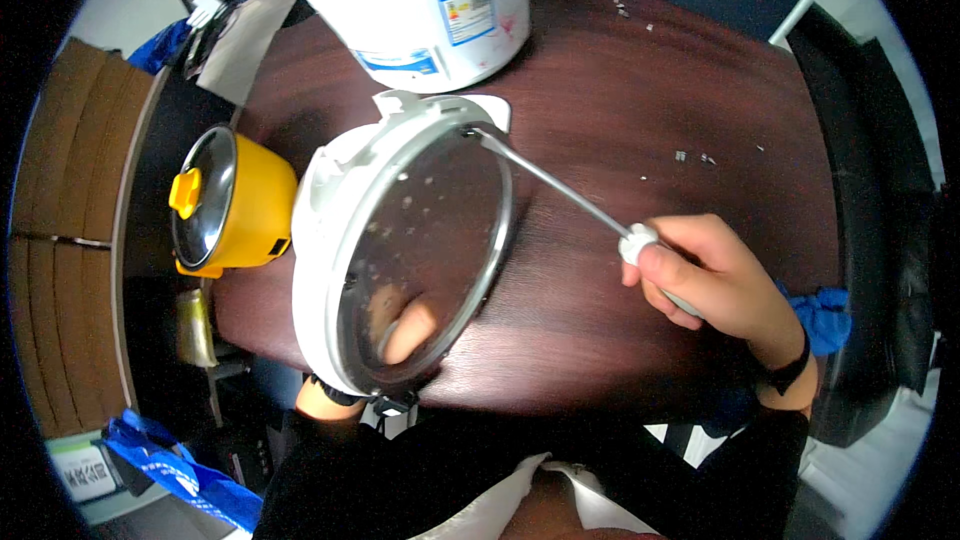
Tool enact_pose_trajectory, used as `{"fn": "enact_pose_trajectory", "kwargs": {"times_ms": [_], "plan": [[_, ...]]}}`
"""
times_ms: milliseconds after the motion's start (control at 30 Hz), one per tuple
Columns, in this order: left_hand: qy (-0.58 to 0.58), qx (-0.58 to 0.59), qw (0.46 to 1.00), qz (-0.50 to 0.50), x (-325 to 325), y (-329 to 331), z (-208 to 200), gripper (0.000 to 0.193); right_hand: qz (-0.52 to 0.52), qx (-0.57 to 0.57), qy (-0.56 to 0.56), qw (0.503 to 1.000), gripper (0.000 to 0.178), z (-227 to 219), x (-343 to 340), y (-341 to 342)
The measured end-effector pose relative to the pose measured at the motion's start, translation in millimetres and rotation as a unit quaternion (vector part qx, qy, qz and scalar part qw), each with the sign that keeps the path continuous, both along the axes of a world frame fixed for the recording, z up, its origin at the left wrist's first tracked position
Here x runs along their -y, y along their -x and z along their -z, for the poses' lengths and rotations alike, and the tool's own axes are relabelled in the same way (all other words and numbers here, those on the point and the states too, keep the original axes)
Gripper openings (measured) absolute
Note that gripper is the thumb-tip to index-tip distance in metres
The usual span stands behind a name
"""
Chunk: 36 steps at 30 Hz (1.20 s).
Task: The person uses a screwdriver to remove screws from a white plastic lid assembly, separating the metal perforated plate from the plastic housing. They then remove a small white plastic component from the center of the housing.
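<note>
1. Lid (325, 290), landmark for all places below: tilted up over table (610, 370), disc (430, 220) turned right; whether lid touches table can't be told
2. R hand (700, 275), right of lid: fingers curled closed around screwdriver (565, 190) handle; tip at lid's far rim, by a small dark spot
3. L hand (408, 333), at lid's near end: mostly hidden; part shows within disc, in front or through it unclear; prob. steadying lid, but how far closed can't be told
4. Risk A: tip could skid off rim & scratch disc, cause = slanted shaft on a smooth curved edge
5. Risk B: lid could rock or swing under push, cause = tilt, w/ support apparently all at near end
6. Risk C: a slip across disc could reach L hand, as it lies within lid's outline
7. Mat'ls: lid = glossy white, plastic-looking, round, w/ tabs; disc = dark, shiny, speckled, ringed by bright metal-like band; screwdriver = thin straight metal shaft, pale handle
8. Surroundings: white pot (415, 25), rounded wall, beyond lid; yellow cooker (262, 195), squat, glossy, left of lid; small pale bits (708, 159) right of lid; table = dark red-brown, wood-grained, w/ sheen
</note>
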State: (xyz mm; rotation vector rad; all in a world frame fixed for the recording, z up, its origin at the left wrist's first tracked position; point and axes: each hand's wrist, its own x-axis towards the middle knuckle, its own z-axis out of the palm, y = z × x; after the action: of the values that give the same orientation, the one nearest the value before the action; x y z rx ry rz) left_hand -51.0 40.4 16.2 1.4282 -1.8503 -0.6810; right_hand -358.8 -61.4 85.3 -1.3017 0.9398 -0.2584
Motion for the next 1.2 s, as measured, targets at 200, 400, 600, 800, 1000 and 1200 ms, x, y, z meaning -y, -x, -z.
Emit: {"fn": "enact_pose_trajectory", "kwargs": {"times_ms": [200, 400, 600, 800, 1000, 1200], "plan": [[0.147, 0.105, 0.982, 0.06, 5.8, -1.7, -1.1, 0.036, -0.025, -0.068, 0.256, 0.964, 0.028, 25.0, 13.7, 5.2], [0.136, 0.094, 0.986, 0.014, 8.4, 2.5, 5.9, 0.032, -0.088, -0.295, 0.354, 0.883, 0.031, 54.8, 14.6, 8.3], [0.203, 0.091, 0.974, 0.034, 13.3, 2.7, 3.3, 0.031, -0.18, -0.34, 0.382, 0.84, 0.028, 68.1, 14.0, 19.6], [0.199, 0.067, 0.977, 0.046, 18.0, 3.8, 1.4, 0.037, -0.178, -0.361, 0.429, 0.808, 0.028, 59.5, 17.4, 26.4], [0.202, 0.025, 0.977, 0.056, 26.0, 7.2, -1.2, 0.043, -0.063, -0.342, 0.412, 0.842, 0.023, 69.4, 49.0, 31.0], [0.086, -0.145, 0.985, 0.042, 32.3, 17.0, -19.5, 0.038, -0.07, -0.379, 0.428, 0.817, 0.02, 80.4, 70.3, 12.2]]}}
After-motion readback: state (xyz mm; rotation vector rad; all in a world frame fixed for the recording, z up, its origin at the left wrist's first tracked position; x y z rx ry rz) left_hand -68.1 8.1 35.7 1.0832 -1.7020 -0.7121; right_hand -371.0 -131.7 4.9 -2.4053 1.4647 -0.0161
